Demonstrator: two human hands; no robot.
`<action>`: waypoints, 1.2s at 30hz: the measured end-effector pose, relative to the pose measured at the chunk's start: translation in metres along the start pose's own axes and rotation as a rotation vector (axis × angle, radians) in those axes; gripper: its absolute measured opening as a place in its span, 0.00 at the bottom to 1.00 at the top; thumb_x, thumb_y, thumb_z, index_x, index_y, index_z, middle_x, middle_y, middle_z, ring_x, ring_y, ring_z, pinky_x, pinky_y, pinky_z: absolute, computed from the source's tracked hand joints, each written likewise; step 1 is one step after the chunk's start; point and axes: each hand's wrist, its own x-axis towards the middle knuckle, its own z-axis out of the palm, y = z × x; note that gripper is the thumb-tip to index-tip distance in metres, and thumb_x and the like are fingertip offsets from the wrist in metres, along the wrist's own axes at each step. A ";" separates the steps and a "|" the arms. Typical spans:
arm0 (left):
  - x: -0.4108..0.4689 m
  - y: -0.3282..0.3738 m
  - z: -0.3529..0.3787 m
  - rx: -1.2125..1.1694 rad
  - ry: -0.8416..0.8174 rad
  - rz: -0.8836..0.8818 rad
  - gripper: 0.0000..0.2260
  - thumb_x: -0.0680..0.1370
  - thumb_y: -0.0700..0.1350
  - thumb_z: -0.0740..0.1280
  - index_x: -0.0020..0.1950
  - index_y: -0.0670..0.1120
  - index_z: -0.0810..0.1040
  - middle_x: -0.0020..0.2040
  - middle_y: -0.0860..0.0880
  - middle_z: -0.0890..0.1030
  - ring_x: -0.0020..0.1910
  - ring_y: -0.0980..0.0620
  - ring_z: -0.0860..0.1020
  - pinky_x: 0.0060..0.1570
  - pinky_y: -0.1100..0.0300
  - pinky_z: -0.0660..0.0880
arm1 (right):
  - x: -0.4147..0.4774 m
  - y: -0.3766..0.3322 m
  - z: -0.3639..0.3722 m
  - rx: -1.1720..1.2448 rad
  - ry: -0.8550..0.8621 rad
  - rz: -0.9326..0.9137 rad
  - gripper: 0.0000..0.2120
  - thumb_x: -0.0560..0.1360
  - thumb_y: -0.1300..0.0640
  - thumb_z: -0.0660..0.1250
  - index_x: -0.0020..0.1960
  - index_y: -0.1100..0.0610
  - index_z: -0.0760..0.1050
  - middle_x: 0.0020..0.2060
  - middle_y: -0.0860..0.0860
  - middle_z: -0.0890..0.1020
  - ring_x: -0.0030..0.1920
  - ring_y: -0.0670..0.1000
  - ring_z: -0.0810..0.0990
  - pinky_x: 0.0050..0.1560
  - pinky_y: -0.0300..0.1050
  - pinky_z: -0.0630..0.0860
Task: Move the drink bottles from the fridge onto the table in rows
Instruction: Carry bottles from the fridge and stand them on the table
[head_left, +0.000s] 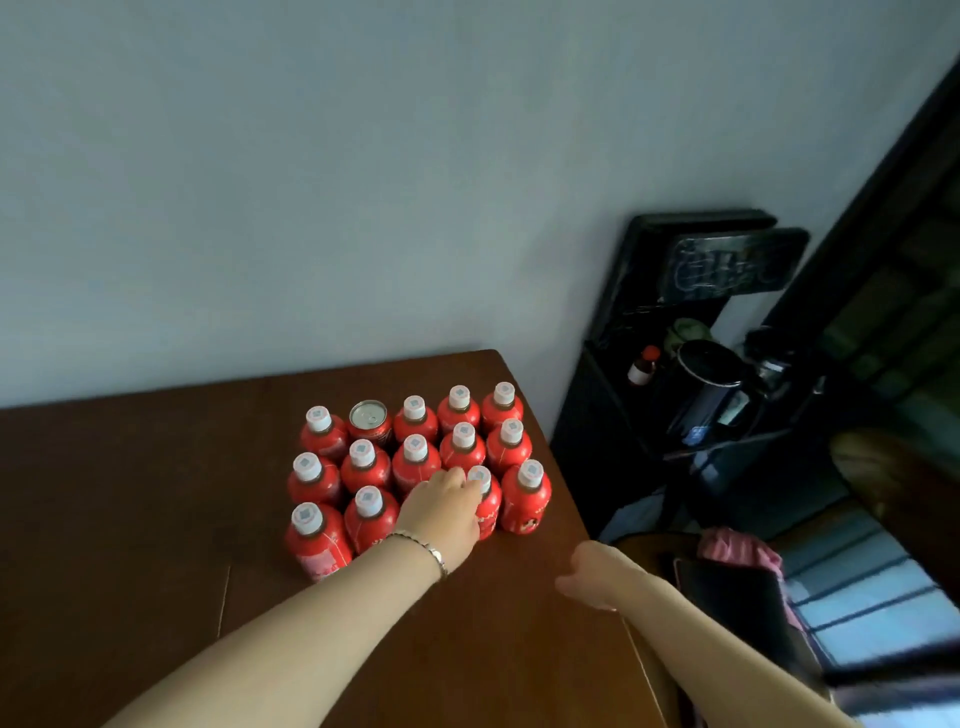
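**Bottles (415, 451) going into the front row**

Nearest, the right hand (589, 571) hangs over the right edge of the table (156, 493), fingers loosely curled and holding nothing. Further in, the left hand (441, 512) reaches into the front row, fingers curled round the shoulder of a bottle (491, 505) that stands second from the right. Whatever is under the palm is hidden.

This looks like the setting-down step, with the bottle being settled into line. The next move calls for a clean release without knocking the tightly packed neighbours, then a trip back for any drinks left.

Beyond stand two full rows, upright and close together, with one can (370, 415) in the far row.
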 end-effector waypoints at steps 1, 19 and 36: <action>-0.006 0.006 -0.008 -0.035 -0.078 -0.002 0.11 0.78 0.45 0.57 0.59 0.46 0.71 0.57 0.46 0.75 0.55 0.45 0.72 0.50 0.54 0.69 | -0.014 0.003 0.002 0.002 -0.008 0.014 0.20 0.77 0.48 0.61 0.62 0.60 0.73 0.49 0.53 0.82 0.44 0.48 0.79 0.38 0.38 0.73; -0.236 0.308 -0.034 0.146 -0.283 1.117 0.11 0.78 0.45 0.58 0.56 0.45 0.75 0.55 0.45 0.79 0.53 0.44 0.77 0.49 0.55 0.72 | -0.405 0.141 0.160 0.355 0.497 0.620 0.12 0.76 0.51 0.62 0.55 0.54 0.78 0.54 0.53 0.81 0.55 0.55 0.78 0.54 0.44 0.75; -0.741 0.651 -0.001 0.143 -0.189 2.006 0.13 0.77 0.43 0.56 0.55 0.42 0.77 0.56 0.45 0.80 0.56 0.42 0.77 0.48 0.53 0.73 | -0.926 0.284 0.430 0.521 0.706 1.643 0.10 0.76 0.51 0.61 0.51 0.53 0.78 0.54 0.53 0.81 0.54 0.56 0.79 0.51 0.46 0.74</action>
